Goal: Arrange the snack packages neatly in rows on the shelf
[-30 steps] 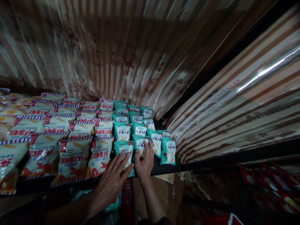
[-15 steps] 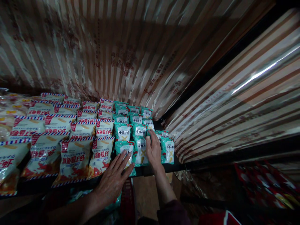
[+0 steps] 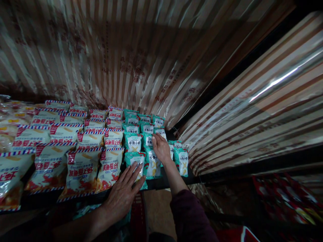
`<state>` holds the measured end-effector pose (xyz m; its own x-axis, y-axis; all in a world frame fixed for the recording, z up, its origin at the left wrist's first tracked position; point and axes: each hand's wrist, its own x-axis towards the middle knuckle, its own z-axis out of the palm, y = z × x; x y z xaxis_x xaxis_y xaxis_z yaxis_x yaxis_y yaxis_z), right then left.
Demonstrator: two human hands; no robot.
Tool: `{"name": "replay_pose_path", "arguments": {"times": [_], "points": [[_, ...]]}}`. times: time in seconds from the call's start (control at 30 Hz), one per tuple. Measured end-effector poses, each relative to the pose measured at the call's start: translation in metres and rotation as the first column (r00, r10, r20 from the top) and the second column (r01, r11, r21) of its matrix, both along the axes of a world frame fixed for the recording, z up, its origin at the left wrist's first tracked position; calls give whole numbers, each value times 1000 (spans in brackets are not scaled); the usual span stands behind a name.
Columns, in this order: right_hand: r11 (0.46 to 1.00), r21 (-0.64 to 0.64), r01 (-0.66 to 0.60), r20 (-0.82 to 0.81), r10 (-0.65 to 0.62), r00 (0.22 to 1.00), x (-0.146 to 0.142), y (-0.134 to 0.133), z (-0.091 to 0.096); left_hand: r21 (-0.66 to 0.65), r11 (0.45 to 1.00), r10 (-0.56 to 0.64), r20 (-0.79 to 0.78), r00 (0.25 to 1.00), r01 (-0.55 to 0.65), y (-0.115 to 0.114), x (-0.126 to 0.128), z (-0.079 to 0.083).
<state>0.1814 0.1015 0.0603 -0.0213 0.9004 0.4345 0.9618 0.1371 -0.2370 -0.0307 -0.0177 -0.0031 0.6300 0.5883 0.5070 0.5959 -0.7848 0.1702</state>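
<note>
Rows of small teal snack packets [image 3: 133, 142] lie flat on a dark shelf [image 3: 174, 181], beside rows of larger white packets with red lettering [image 3: 80, 168]. My left hand [image 3: 123, 193] rests flat, fingers spread, on the front teal packet [image 3: 137, 161] at the shelf's edge. My right hand [image 3: 161, 148] reaches further in, over the teal rows, with its fingers bent down on a packet in the third row. Whether the fingers grip it I cannot make out. A dark red sleeve covers my right forearm.
Striped shiny foil sheeting [image 3: 131, 53] hangs behind the shelf and along the right side [image 3: 264, 101]. More white packets [image 3: 15, 168] fill the shelf to the left. Red packets [image 3: 290, 198] show in the dark at the lower right.
My right hand has moved from the shelf's front edge deeper in over the teal packets. The left hand has stayed flat on the front packet.
</note>
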Motion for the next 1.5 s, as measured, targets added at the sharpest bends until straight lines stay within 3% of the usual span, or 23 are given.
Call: {"name": "replay_pose_path", "arguments": {"times": [0.27,0.43,0.67,0.97,1.5], "points": [[997,40,61,-48,-59,997,9,6,-1,-5,1000,-7,-7,1000,7,1,-1,3],[999,-18,-47,-156,43,987,16,39,8,-4,1000,-9,-11,1000,9,1,-1,6],[994,-107,-21,-148,5,989,14,75,13,5,1000,3,-30,1000,-3,0,-2,7],[978,-204,35,-86,-54,995,12,72,20,5,1000,0,-65,998,0,1,-3,10],[979,-187,77,-18,-81,997,4,72,19,35,999,-6,-8,1000,7,2,-1,4]]}}
